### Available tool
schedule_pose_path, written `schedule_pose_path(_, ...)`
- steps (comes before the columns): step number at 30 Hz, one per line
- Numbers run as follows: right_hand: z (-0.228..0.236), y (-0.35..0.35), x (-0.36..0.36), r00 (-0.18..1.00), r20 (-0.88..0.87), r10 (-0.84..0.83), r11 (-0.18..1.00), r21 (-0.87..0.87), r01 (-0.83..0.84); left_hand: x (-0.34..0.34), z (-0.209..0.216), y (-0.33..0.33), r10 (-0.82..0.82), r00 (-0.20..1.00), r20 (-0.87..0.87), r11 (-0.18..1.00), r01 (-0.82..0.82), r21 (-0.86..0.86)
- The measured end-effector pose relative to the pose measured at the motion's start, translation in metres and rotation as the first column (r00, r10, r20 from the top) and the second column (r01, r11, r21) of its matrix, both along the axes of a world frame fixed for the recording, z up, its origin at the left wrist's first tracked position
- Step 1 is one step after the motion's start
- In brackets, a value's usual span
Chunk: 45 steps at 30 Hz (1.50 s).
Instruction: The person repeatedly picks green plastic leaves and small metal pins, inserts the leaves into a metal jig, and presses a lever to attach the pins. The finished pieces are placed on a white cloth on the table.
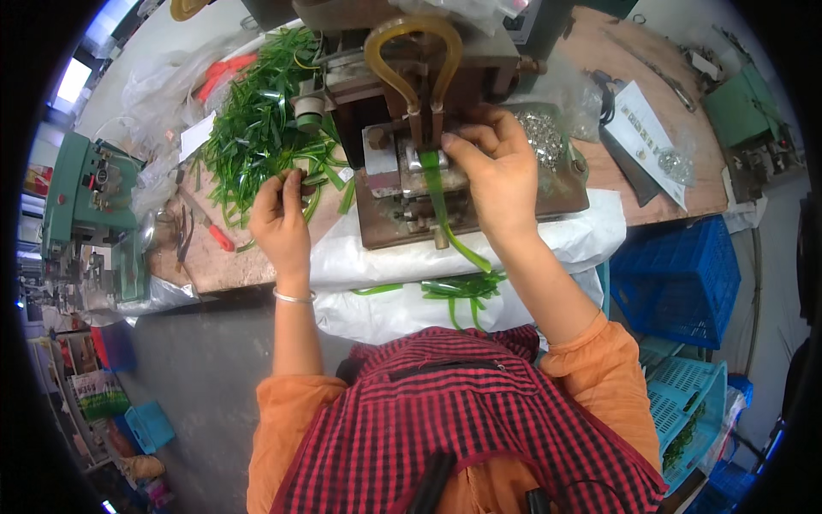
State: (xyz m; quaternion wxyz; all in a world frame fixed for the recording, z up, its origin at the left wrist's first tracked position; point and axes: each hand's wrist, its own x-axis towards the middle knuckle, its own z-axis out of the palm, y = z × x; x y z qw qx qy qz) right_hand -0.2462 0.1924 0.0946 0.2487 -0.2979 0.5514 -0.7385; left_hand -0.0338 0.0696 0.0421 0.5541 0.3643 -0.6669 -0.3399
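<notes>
A green plastic strip [438, 201] hangs from the working point of a bench press [402, 184], its lower end curling to the right. Beside the top of that strip, my right hand [503, 176] has its thumb and index finger together at the press; whatever lies between their tips is too small to make out. My left hand [282, 218] is closed in a pinch on a loose green strip [315, 181] at the near edge of a big heap of green strips [261, 124]. A curved amber tube [413, 30] rises above the press.
Small shiny metal pieces [544, 137] lie in a tray right of the press. A red-handled tool [221, 237] rests on the table at left. More green strips [462, 287] lie on white sheeting [402, 308] at my lap. Blue crates [676, 278] stand below right.
</notes>
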Motion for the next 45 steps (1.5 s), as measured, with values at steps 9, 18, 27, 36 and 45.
schedule_pose_path(9,0.037,0.024,0.028,0.978,0.169,0.125,0.987,-0.117,-0.106,-0.021,0.078,0.063,-0.159,0.958,0.237,0.658,0.282,-0.699)
schedule_pose_path(18,-0.055,0.048,-0.115,0.770,-0.454,-0.448,0.883,-0.091,0.460,-0.072,0.055,0.054,-0.178,0.882,0.436,0.422,0.469,-0.776)
schedule_pose_path(27,-0.057,0.088,-0.081,0.558,-0.829,-0.037,0.710,0.371,0.599,-0.068,0.049,0.058,-0.201,0.885,0.419,0.474,0.463,-0.749)
schedule_pose_path(36,-0.067,0.082,-0.075,0.615,-0.772,-0.161,0.693,0.355,0.627,-0.006,0.031,0.073,0.154,0.898,0.411,0.668,0.212,-0.713)
schedule_pose_path(45,-0.058,0.055,-0.083,0.616,-0.754,-0.228,0.811,0.203,0.549,0.036,-0.011,-0.075,0.391,0.332,0.858,0.869,0.173,-0.463)
